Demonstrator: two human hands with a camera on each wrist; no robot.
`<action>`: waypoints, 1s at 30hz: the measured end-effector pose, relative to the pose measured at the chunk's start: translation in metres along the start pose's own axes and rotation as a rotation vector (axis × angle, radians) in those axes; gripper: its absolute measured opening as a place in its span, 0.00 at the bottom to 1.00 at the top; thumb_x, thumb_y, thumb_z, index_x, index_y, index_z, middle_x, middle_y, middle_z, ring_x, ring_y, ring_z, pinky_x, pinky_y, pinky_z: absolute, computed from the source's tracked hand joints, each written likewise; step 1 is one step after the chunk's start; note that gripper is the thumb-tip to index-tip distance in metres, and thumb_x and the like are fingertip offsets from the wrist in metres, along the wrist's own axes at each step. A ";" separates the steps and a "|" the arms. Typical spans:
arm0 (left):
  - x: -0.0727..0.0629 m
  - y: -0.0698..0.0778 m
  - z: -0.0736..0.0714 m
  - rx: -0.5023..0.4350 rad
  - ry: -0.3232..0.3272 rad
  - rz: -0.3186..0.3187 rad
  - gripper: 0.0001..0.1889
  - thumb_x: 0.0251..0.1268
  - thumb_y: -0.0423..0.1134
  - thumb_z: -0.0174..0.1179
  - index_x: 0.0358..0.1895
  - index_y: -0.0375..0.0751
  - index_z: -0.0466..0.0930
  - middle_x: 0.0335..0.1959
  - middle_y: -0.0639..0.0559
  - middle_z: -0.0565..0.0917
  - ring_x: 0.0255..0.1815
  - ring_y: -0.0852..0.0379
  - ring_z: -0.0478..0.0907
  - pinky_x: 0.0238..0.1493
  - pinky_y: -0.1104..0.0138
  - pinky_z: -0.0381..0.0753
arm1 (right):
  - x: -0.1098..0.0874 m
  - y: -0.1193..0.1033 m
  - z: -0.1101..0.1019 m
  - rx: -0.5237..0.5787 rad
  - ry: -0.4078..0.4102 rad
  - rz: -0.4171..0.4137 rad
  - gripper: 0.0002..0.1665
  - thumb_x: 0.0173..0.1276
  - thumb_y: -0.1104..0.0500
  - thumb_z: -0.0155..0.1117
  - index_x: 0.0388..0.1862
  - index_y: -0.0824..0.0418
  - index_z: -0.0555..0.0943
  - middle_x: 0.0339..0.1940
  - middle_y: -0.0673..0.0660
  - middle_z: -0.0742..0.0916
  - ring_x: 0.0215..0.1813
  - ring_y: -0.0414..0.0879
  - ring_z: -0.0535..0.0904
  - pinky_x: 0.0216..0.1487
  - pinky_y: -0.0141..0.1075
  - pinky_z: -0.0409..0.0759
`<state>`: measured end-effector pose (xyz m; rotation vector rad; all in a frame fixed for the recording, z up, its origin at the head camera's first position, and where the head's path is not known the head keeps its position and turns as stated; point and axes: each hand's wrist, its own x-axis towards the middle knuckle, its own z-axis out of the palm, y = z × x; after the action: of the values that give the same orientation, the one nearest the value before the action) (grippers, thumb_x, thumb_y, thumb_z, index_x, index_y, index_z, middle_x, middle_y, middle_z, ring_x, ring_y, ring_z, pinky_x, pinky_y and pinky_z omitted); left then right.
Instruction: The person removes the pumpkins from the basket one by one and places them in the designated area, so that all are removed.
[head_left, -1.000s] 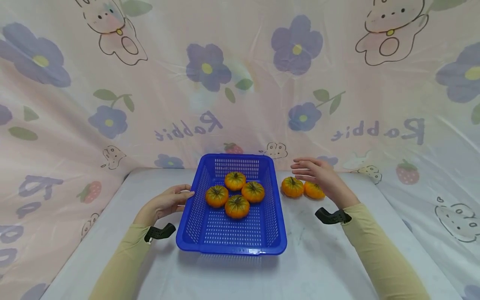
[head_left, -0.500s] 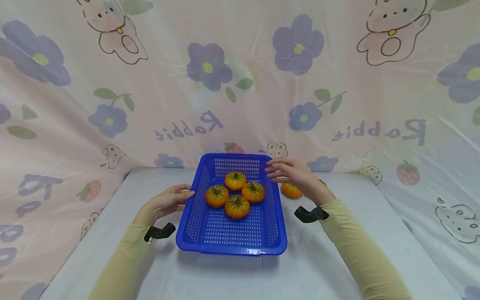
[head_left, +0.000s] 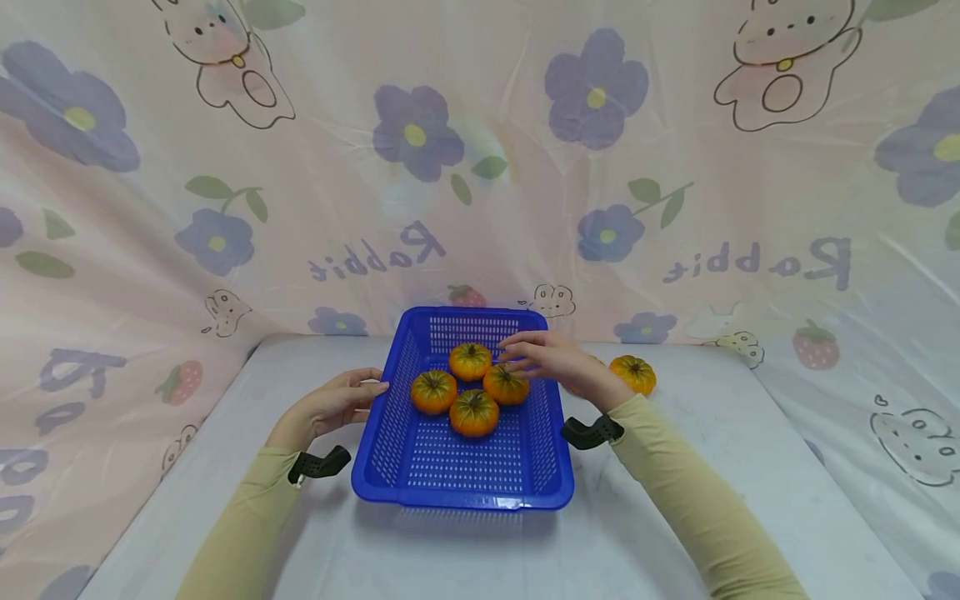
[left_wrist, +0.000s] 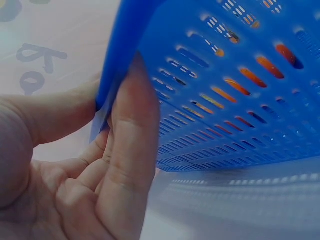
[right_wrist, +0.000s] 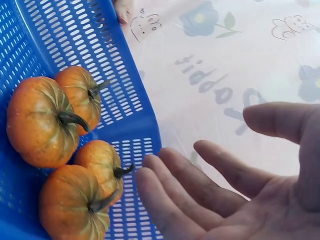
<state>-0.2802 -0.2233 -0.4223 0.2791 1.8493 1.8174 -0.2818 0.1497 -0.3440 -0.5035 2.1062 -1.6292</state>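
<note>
My left hand (head_left: pixel 337 404) pinches the left rim of a blue plastic basket (head_left: pixel 465 502). Up close in the left wrist view, thumb and fingers (left_wrist: pixel 132 130) clasp that rim from either side. Several small orange pumpkins (head_left: pixel 475 414) with dark stems sit clustered inside the basket. My right hand (head_left: pixel 558 362) hovers over the basket's right side, holding nothing. The right wrist view shows its fingers (right_wrist: pixel 185 180) spread and only slightly bent, apart from the pumpkins (right_wrist: pixel 42 122). From the head, this hand partly covers the rightmost pumpkin inside.
Right of the basket, a pumpkin (head_left: pixel 633 375) rests on the white tabletop (head_left: pixel 645 500). Another beside it is mostly hidden by my right hand. A printed curtain (head_left: pixel 510 192) hangs behind the table and along both sides.
My right hand has moved left from above the two pumpkins on the table to over the basket. The left hand, basket and pumpkins have stayed put.
</note>
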 end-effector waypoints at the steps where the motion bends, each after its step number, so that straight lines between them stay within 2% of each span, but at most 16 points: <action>1: 0.000 0.000 0.000 -0.006 -0.001 0.000 0.20 0.73 0.39 0.53 0.58 0.30 0.61 0.45 0.42 0.82 0.42 0.52 0.81 0.47 0.60 0.81 | 0.001 0.000 0.002 -0.006 -0.012 0.001 0.24 0.76 0.54 0.50 0.63 0.69 0.70 0.59 0.71 0.76 0.61 0.66 0.72 0.63 0.56 0.67; 8: -0.001 0.001 0.001 -0.001 -0.002 0.000 0.21 0.73 0.39 0.53 0.59 0.29 0.61 0.46 0.41 0.81 0.43 0.51 0.81 0.47 0.59 0.81 | 0.012 0.001 0.013 -0.047 -0.073 0.012 0.25 0.76 0.54 0.51 0.63 0.70 0.71 0.57 0.70 0.78 0.59 0.66 0.73 0.61 0.53 0.69; 16: 0.000 0.001 0.001 0.006 -0.002 -0.004 0.21 0.73 0.40 0.53 0.59 0.29 0.61 0.45 0.41 0.81 0.43 0.51 0.81 0.47 0.59 0.81 | 0.024 0.005 0.024 -0.094 -0.100 0.048 0.25 0.76 0.55 0.50 0.62 0.72 0.71 0.53 0.65 0.81 0.58 0.64 0.75 0.60 0.51 0.72; 22: -0.001 0.002 0.002 0.003 -0.004 -0.007 0.21 0.73 0.40 0.53 0.59 0.29 0.61 0.45 0.41 0.81 0.43 0.51 0.81 0.48 0.59 0.81 | 0.028 0.007 0.029 -0.150 -0.097 0.084 0.23 0.75 0.54 0.51 0.61 0.68 0.74 0.52 0.62 0.82 0.57 0.61 0.76 0.59 0.49 0.73; 30: -0.001 0.003 0.003 0.011 0.008 -0.007 0.20 0.73 0.41 0.53 0.58 0.30 0.62 0.45 0.41 0.82 0.42 0.52 0.81 0.47 0.59 0.81 | 0.031 0.009 0.030 -0.175 -0.084 0.120 0.23 0.75 0.53 0.51 0.61 0.66 0.74 0.51 0.61 0.82 0.58 0.60 0.76 0.59 0.51 0.72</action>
<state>-0.2783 -0.2216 -0.4193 0.2694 1.8638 1.8062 -0.2923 0.1109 -0.3625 -0.4816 2.1826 -1.3420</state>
